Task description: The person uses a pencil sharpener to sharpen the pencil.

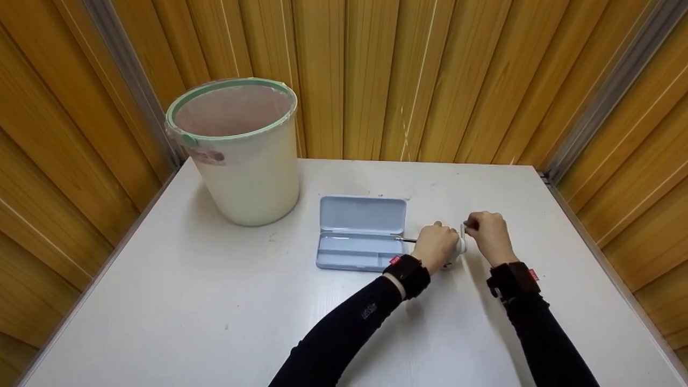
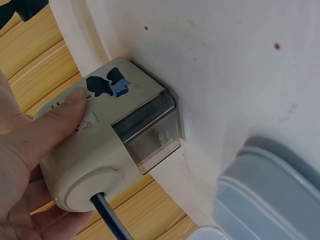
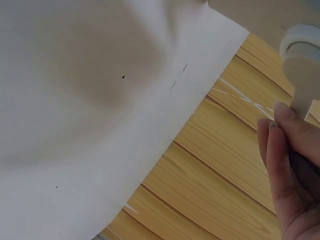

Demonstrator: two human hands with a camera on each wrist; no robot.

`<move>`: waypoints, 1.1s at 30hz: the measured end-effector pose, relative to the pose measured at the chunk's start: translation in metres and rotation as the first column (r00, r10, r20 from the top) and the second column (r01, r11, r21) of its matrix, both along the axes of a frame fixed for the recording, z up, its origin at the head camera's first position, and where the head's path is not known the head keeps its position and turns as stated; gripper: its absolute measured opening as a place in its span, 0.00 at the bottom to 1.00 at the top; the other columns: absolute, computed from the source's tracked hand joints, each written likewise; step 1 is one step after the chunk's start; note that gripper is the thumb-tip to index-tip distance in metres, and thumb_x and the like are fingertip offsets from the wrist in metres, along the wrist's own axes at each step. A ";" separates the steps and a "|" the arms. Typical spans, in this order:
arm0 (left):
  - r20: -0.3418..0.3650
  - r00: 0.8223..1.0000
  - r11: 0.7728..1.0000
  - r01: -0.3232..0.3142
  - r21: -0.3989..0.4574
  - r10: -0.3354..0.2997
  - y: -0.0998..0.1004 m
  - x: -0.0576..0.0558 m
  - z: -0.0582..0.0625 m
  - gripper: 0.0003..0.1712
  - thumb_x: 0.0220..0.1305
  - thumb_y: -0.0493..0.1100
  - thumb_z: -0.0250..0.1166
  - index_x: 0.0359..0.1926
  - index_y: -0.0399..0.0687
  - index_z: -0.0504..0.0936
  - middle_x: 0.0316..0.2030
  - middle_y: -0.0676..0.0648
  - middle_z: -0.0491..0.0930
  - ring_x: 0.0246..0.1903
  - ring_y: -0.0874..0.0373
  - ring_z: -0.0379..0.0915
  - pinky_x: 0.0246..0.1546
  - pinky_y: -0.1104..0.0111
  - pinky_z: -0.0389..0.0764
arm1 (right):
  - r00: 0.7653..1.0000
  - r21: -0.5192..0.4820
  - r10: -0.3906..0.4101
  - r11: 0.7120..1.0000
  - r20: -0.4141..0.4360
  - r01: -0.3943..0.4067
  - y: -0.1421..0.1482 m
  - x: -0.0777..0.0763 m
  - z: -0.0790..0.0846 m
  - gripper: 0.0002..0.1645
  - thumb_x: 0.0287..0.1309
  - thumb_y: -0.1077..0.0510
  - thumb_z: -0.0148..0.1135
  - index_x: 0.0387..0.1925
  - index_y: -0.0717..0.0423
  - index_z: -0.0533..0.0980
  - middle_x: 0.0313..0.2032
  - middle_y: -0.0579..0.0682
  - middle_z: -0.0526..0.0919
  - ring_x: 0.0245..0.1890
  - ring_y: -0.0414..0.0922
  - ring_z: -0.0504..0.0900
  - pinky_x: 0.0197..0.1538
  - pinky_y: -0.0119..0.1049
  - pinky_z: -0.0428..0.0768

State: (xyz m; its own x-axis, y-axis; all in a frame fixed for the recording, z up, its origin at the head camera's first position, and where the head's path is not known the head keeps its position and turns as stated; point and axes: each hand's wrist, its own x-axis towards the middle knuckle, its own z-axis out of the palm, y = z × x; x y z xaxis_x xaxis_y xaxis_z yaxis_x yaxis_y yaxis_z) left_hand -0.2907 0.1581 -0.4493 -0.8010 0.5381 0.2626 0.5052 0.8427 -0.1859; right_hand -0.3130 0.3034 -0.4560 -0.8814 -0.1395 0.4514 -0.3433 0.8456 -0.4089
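My left hand [image 1: 436, 246] grips a cream pencil sharpener [image 2: 102, 145] around its body. A dark design and a see-through shavings drawer [image 2: 152, 142] show on it in the left wrist view. From its round front a dark pencil [image 2: 111, 217] sticks out, pointing toward the pencil case in the head view. My right hand [image 1: 490, 236] pinches the end of the sharpener's pale crank [image 3: 302, 95]; its fingers hide the knob. Beside the left hand lies an opened light-blue pencil case [image 1: 363, 214], its lid tilted back behind the tray.
A pale bucket [image 1: 252, 177] with a green rim and a clear plastic liner stands at the back left of the white table [image 1: 215, 301]. Wood-patterned panels [image 1: 371, 80] enclose the back and both sides.
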 end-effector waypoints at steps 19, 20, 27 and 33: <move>0.006 1.000 0.999 -0.001 -0.039 0.001 0.001 0.000 0.000 0.06 0.62 0.46 0.65 0.40 0.60 0.87 0.36 0.60 0.86 0.34 0.65 0.79 0.32 0.74 0.80 | 0.921 0.047 0.117 0.988 0.372 -0.145 0.004 -0.008 -0.011 0.07 0.34 0.76 0.66 0.21 0.67 0.82 0.18 0.51 0.81 0.20 0.41 0.69 0.26 0.33 0.70; 0.004 1.000 0.999 0.002 -0.041 -0.002 0.001 0.000 0.000 0.06 0.62 0.46 0.65 0.39 0.60 0.87 0.36 0.60 0.86 0.34 0.64 0.79 0.32 0.74 0.80 | 0.913 0.042 0.122 0.988 0.390 -0.150 0.004 -0.008 -0.011 0.07 0.34 0.76 0.68 0.22 0.68 0.82 0.19 0.53 0.82 0.20 0.41 0.70 0.25 0.33 0.72; 0.033 0.999 1.000 -0.005 -0.022 0.005 0.003 -0.002 0.002 0.05 0.58 0.49 0.67 0.35 0.61 0.87 0.34 0.60 0.86 0.32 0.63 0.79 0.31 0.72 0.81 | 0.899 0.035 0.141 0.985 0.415 -0.171 0.005 -0.001 -0.012 0.08 0.31 0.75 0.72 0.20 0.69 0.82 0.20 0.57 0.84 0.19 0.40 0.70 0.24 0.32 0.74; 0.042 0.999 0.999 -0.016 -0.038 0.018 0.004 -0.002 0.002 0.05 0.57 0.50 0.67 0.35 0.62 0.87 0.33 0.60 0.85 0.32 0.64 0.79 0.31 0.72 0.81 | 0.903 0.053 0.113 0.988 0.415 -0.148 0.004 0.009 -0.014 0.09 0.32 0.72 0.74 0.16 0.67 0.79 0.18 0.57 0.83 0.18 0.40 0.70 0.24 0.34 0.74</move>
